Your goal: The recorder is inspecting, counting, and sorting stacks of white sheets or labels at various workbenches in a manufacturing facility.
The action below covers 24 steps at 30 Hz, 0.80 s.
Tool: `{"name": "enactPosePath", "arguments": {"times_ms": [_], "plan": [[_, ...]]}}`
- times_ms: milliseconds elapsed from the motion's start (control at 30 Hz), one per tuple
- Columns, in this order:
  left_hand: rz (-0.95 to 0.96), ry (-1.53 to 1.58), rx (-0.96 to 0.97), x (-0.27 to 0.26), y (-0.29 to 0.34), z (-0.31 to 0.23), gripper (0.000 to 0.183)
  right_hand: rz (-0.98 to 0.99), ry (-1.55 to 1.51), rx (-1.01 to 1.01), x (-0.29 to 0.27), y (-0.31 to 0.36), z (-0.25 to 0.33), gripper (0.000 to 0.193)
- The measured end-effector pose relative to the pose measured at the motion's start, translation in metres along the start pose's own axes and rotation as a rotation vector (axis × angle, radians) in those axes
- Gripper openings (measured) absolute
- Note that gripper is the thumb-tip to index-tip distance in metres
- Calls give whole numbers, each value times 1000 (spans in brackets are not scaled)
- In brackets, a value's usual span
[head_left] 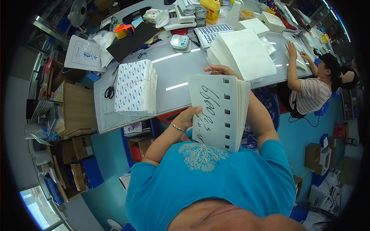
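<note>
A thick stack of white sheets (214, 111) is held upright against my chest, with handwriting on its front sheet and a row of small square dark holes down one side. My left hand (189, 117), with a bracelet at the wrist, grips the stack's left edge, its thumb on the front sheet. Around the far top edge curls my right hand (221, 70), and its forearm runs along the right side of the stack. Part of the right hand is hidden behind the sheets. Just beyond lies a tall pile of large white sheets (246, 54) on the grey table (169, 73).
Left on the table are a bundle of blue-printed white sheets (135, 86), scissors (110, 91) and an orange tape dispenser (124, 30). Farther back stand a small scale (180, 41) and a yellow jug (211, 10). A co-worker (312, 81) sits at the right, hands on the table.
</note>
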<state>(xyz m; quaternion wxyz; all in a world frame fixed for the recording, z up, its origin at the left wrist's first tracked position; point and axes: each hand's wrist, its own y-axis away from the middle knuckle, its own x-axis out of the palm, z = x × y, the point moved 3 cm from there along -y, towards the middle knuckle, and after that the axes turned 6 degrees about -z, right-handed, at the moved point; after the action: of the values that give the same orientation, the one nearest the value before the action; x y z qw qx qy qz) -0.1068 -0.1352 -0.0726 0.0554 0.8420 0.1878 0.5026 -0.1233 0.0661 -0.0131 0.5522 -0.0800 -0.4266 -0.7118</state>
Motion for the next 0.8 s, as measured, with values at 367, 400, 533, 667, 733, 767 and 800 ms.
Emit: {"name": "enactPosePath", "arguments": {"times_ms": [367,400,533,667,733,767,800], "plan": [[90,72,-149,6,-1,-10,66,611,1278,117,101,-21,58,34],[73,135,-161,7,-1,-10,64,618,1306,68,104,-17,67,28],[-73,232,-191,3,8,-9,58,669,1485,-54,100,10,83,25],[-163,239,-99,1,22,-10,56,405,1389,-167,62,40,99,20],[-166,136,-60,-4,27,-14,57,341,1372,-272,52,61,95,19],[-160,137,-63,-2,27,-15,57,283,1347,-386,48,69,94,18],[-180,124,-51,-1,26,-15,58,375,1272,-562,46,75,92,16]]}}
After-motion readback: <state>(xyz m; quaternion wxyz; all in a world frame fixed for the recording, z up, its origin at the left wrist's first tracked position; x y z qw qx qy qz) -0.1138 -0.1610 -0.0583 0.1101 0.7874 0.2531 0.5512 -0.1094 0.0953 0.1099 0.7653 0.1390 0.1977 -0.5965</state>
